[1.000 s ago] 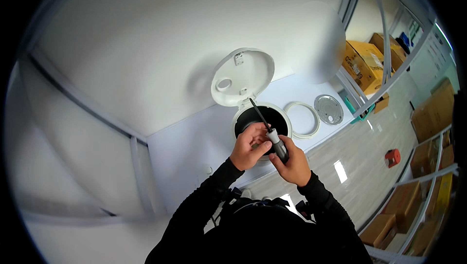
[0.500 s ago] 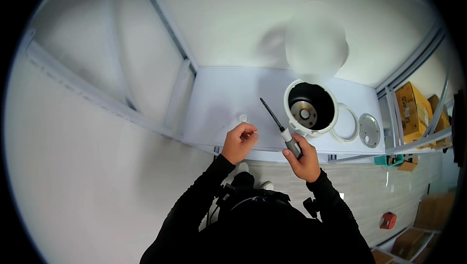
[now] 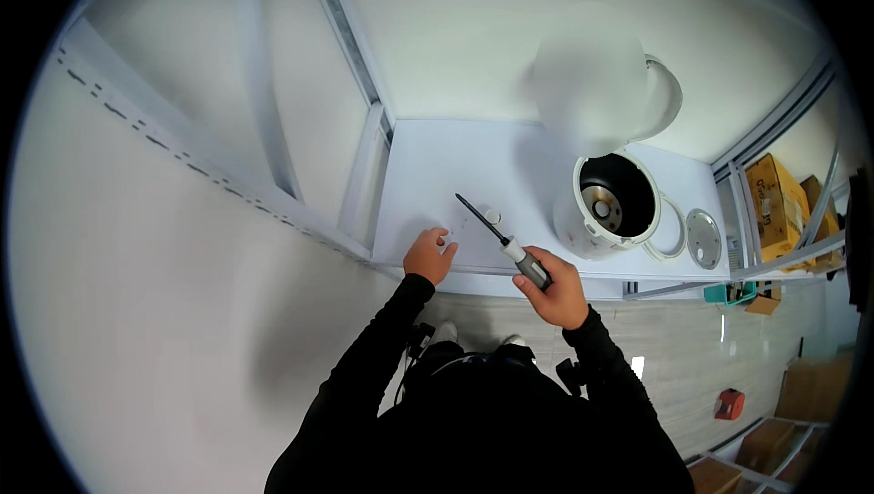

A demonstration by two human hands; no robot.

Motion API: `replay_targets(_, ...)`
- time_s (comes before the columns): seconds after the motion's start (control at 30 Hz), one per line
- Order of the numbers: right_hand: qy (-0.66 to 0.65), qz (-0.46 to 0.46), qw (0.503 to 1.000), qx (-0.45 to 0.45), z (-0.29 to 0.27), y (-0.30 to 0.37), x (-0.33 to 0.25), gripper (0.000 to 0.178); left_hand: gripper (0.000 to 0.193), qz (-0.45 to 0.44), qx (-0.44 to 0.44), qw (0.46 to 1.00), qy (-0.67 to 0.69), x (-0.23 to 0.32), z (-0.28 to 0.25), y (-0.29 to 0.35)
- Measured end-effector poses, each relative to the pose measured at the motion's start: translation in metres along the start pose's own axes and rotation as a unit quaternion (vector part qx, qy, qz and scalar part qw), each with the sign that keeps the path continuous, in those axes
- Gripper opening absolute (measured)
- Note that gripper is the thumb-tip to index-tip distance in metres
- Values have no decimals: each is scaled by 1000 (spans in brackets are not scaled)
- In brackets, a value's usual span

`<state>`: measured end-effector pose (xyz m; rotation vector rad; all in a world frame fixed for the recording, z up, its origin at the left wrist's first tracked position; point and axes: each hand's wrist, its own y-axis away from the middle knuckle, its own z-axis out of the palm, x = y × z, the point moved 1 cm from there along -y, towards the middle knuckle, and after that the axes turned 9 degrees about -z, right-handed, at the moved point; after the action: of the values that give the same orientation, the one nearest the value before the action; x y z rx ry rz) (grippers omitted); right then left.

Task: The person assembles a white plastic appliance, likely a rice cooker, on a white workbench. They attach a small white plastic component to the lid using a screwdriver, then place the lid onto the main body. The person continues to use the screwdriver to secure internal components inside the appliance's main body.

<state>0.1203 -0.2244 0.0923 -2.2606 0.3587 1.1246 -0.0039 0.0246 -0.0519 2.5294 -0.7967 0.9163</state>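
My right hand point(image 3: 557, 291) grips the grey and white handle of a screwdriver point(image 3: 512, 248). Its dark shaft slants up and to the left over the white table point(image 3: 437, 162). At the table's front left, my left hand point(image 3: 430, 257) is closed with thumb and fingertips drawn together; whatever they hold, if anything, is too small to make out. A small white round cap point(image 3: 492, 217) lies beyond the screwdriver's shaft. Right of it stands a white cooker body point(image 3: 575, 221), tilted in the view, its dark inside showing a metal heating plate point(image 3: 602, 207).
A white ring point(image 3: 681, 230) and a perforated metal disc point(image 3: 704, 239) lie right of the cooker. Behind it, a curved white part point(image 3: 672, 98) shows beside a blurred round patch. Metal frame posts flank the table. Cardboard boxes point(image 3: 776, 207) and a teal basket point(image 3: 731, 293) are at right.
My left hand has moved left, away from the cap. The screwdriver and right hand have shifted slightly left. The view has shifted, so the cooker appears further right.
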Motion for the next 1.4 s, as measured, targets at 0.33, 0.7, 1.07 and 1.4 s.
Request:
replay_targets(0.33, 61, 55, 995, 54, 22, 6, -13, 44, 17, 90, 24, 994, -56, -8, 17, -42)
replay_targets(0.7, 72, 68, 987, 127, 14, 0, -11, 46, 22, 46, -149, 888, 434, 56, -10, -69)
replay_targets(1.07, 68, -29, 989, 130, -59, 22, -21, 47, 15, 92, -280, 721, 627, 182, -64, -4)
replay_targets(1.4, 123, -3, 985, 121, -162, 95, -11, 50, 12, 140, -324, 730, 586, 257, 9, 56)
